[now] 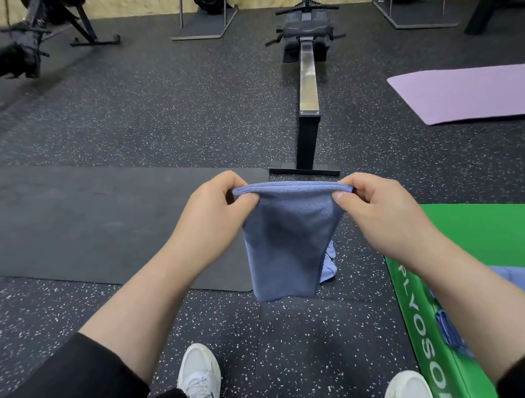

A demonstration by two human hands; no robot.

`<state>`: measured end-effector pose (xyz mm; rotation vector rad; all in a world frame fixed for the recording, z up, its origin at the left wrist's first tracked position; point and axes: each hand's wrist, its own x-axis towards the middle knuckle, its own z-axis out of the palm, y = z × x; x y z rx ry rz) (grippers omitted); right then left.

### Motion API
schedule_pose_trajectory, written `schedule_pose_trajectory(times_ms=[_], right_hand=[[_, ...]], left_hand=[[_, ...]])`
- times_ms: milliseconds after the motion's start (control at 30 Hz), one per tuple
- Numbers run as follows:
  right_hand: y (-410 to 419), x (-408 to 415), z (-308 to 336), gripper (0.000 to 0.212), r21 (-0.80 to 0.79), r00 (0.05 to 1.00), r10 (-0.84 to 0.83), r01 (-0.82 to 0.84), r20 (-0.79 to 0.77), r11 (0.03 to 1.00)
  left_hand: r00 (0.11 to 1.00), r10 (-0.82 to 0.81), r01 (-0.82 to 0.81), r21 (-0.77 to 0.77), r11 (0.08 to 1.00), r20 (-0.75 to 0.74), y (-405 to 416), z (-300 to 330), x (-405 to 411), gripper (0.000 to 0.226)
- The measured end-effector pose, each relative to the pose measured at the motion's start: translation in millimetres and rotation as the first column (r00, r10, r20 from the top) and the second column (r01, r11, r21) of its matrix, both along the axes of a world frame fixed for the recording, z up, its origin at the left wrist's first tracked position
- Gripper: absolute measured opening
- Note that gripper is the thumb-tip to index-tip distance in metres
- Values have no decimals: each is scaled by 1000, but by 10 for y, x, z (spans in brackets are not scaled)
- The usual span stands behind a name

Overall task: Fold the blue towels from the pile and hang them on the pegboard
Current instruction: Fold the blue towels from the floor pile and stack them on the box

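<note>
- A blue towel (282, 242) hangs in mid-air at the centre of the scene, above the speckled gym floor (163, 113) and just in front of the person, held by its top edge; the doubled edge suggests it is already folded at least once, and holding it aloft likely lets gravity square the layers.
- The top edge runs left to right, level; the towel's long axis runs straight down, its free lower end pointing at the floor near the person's white shoes (199, 376).
- The left hand (217, 206) pinches the left top corner between thumb and curled fingers; the right hand (374, 204) pinches the right corner the same way, keeping the edge taut.
- More blue cloth (329, 265) shows just behind the hanging towel, and other blue towels (505, 275) lie on the green plyo box (479, 230) at the right, probably the pile.
- A black mat (107, 228) lies to the left, a lilac mat (466, 93) far right, and a rowing machine (307, 78) stretches away beyond.
- No pegboard is in view.
</note>
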<state>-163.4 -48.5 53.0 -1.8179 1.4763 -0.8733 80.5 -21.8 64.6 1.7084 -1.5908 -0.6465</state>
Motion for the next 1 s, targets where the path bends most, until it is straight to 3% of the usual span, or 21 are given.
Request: schedule_pose_trajectory(times_ms=[300,433,700,800,1000], right_hand=[[21,83,112,18,16,961,-70,68,266,998],[6,93,84,24,74,960,-90,73,264,995],[-27,126,-141,31,216,988,-107,81,112,973],[-29,164,-179,47,235,987,-96,63,131,970],[79,318,-193,47,245,980,-95,50,177,968]], left_hand=[[986,33,-46,-75,996,-160,-6,60,-100,7],[963,41,-51,-27,998,-267,-24,32,-141,11],[888,285,-204,248,947,-361,33,-224,-350,20],[875,318,-254,213,944,-364,15,-222,-364,26],[932,249,-245,49,968,-261,117,-189,-576,26]])
